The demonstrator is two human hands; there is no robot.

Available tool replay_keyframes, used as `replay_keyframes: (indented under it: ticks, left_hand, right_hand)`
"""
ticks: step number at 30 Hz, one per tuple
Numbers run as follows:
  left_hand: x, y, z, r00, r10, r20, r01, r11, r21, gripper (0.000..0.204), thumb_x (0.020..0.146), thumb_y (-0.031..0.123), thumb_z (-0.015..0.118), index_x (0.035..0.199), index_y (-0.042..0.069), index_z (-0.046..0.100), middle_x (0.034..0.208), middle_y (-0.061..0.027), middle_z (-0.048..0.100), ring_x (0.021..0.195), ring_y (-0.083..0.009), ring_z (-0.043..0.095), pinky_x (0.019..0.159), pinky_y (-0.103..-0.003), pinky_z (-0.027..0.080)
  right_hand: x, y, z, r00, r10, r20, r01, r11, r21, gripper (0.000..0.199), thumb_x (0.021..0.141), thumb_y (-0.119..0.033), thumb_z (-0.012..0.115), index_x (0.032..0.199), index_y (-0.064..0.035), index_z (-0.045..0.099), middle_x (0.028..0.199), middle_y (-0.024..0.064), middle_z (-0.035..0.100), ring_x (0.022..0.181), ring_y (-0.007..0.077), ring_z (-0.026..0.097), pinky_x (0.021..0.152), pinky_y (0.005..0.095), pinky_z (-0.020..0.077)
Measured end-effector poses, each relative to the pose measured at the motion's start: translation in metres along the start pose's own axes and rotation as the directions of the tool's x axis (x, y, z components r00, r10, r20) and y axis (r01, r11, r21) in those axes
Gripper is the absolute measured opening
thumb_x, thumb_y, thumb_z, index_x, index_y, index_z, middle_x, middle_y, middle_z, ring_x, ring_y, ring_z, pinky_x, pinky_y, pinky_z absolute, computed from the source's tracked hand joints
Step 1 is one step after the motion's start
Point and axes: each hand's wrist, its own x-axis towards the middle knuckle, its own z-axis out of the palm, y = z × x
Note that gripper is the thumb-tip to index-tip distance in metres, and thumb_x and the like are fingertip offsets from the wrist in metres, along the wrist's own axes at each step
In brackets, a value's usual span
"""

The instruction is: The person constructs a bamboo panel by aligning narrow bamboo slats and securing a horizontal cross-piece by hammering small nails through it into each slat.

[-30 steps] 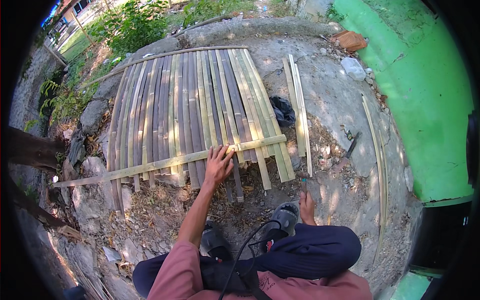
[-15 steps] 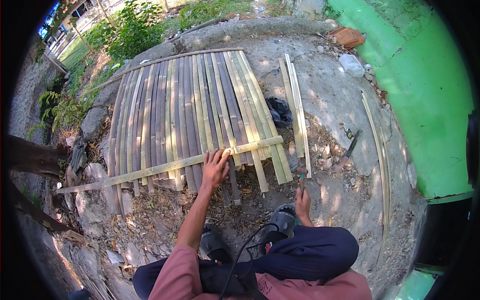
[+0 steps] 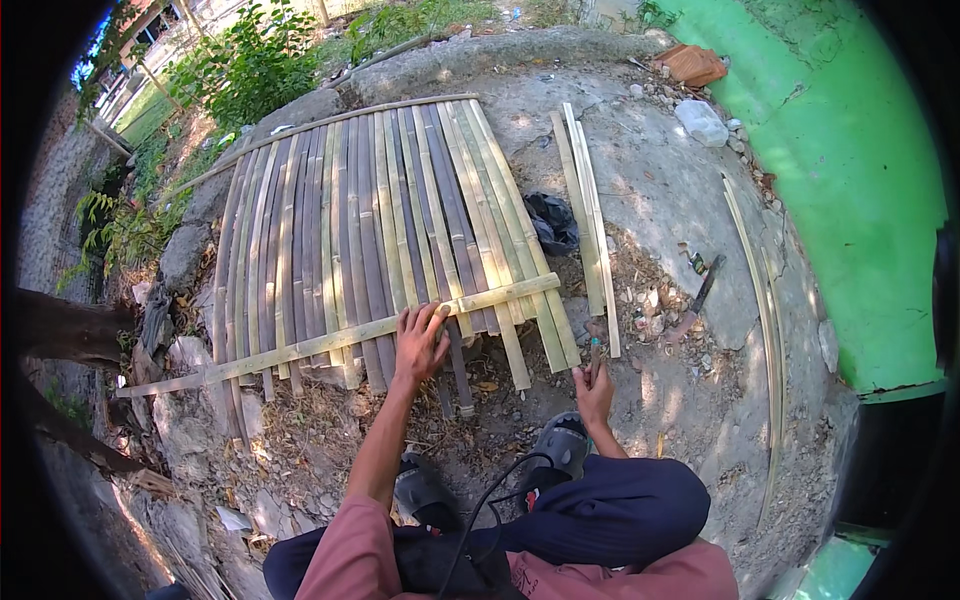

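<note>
Split bamboo slats (image 3: pixel 385 230) lie side by side in front of me as a panel, some pale and some dark. A pale bamboo crosspiece (image 3: pixel 300 348) runs slantwise over their near ends. My left hand (image 3: pixel 420 342) is on this crosspiece, fingers bent over it and thumb at its near side; whether a small piece is under the fingertips I cannot tell. My right hand (image 3: pixel 594 394) is closed round a hammer (image 3: pixel 596 346), held upright by the panel's near right corner. A teal patch shows below the hammer's dark head.
Another crosspiece (image 3: pixel 330 118) lies along the far ends. Loose bamboo strips (image 3: pixel 590 220) lie right of the panel beside a black plastic bag (image 3: pixel 552 224). Farther right are a long-bladed knife (image 3: pixel 708 284), more thin strips (image 3: pixel 757 290) and a green wall (image 3: pixel 840 190). A tree trunk (image 3: pixel 75 318) stands left.
My right hand has risen with the hammer, nearer the panel's corner. My left hand has shifted slightly left and down along the crosspiece, its fingers more bent. The view has moved a little.
</note>
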Motion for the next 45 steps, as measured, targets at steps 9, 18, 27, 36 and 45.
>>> replay_keyframes:
  ticks: [9, 18, 27, 36, 45]
  left_hand:
    - [0.002, 0.003, -0.002, 1.000, 0.001, 0.013, -0.001, 1.000, 0.018, 0.051, 0.095, 0.021, 0.073, 0.145, 0.015, 0.064, 0.152, -0.0118, 0.058, 0.145, -0.0344, 0.051, 0.127, -0.059, 0.031]
    - [0.004, 0.004, -0.001, 1.000, -0.007, 0.016, 0.006, 0.998, 0.056, 0.040, 0.097, 0.026, 0.075, 0.136, 0.016, 0.070, 0.153, -0.0109, 0.057, 0.147, -0.0327, 0.050, 0.127, -0.060, 0.030]
    - [0.003, 0.005, -0.003, 0.998, -0.017, 0.065, 0.012, 0.997, 0.080, 0.047, 0.098, 0.028, 0.073, 0.142, 0.015, 0.064, 0.154, -0.0109, 0.054, 0.147, -0.0334, 0.049, 0.128, -0.060, 0.029]
    - [-0.022, 0.010, -0.006, 0.973, -0.182, -0.143, 0.192, 0.979, 0.065, 0.045, 0.097, 0.024, 0.072, 0.139, 0.012, 0.061, 0.151, -0.0127, 0.056, 0.146, -0.0334, 0.050, 0.127, -0.059, 0.030]
    - [-0.098, 0.038, -0.038, 0.728, -0.623, -0.284, 0.619, 0.777, -0.117, 0.042, 0.092, 0.023, 0.074, 0.130, 0.010, 0.065, 0.126, -0.0115, 0.061, 0.125, -0.0313, 0.055, 0.109, -0.050, 0.037]
  right_hand:
    - [0.026, 0.000, 0.020, 0.994, -0.110, -0.018, 0.108, 0.988, -0.111, 0.049, 0.089, -0.041, 0.090, 0.102, -0.0042, 0.061, 0.084, 0.0142, 0.067, 0.077, 0.0392, 0.067, 0.071, 0.0517, 0.0504]
    - [0.032, 0.007, 0.027, 1.000, -0.030, 0.005, 0.030, 0.995, -0.098, 0.045, 0.087, -0.034, 0.092, 0.102, -0.0044, 0.061, 0.080, 0.0148, 0.066, 0.072, 0.0381, 0.066, 0.068, 0.0490, 0.0505]
    - [0.032, 0.008, 0.029, 0.993, -0.115, 0.027, 0.118, 0.981, -0.154, 0.039, 0.089, -0.028, 0.089, 0.105, -0.0035, 0.063, 0.085, 0.0184, 0.070, 0.078, 0.0427, 0.069, 0.072, 0.0505, 0.0521]
    - [0.038, 0.024, 0.036, 0.999, -0.028, 0.039, 0.031, 0.997, -0.076, 0.044, 0.087, -0.030, 0.091, 0.108, -0.0031, 0.063, 0.090, 0.0185, 0.072, 0.085, 0.0404, 0.072, 0.080, 0.0500, 0.0549]
    - [0.035, 0.029, 0.046, 1.000, 0.018, 0.023, -0.017, 0.999, -0.041, 0.032, 0.099, -0.023, 0.083, 0.109, -0.0027, 0.060, 0.094, 0.0075, 0.064, 0.087, 0.0209, 0.063, 0.082, 0.0395, 0.0523]
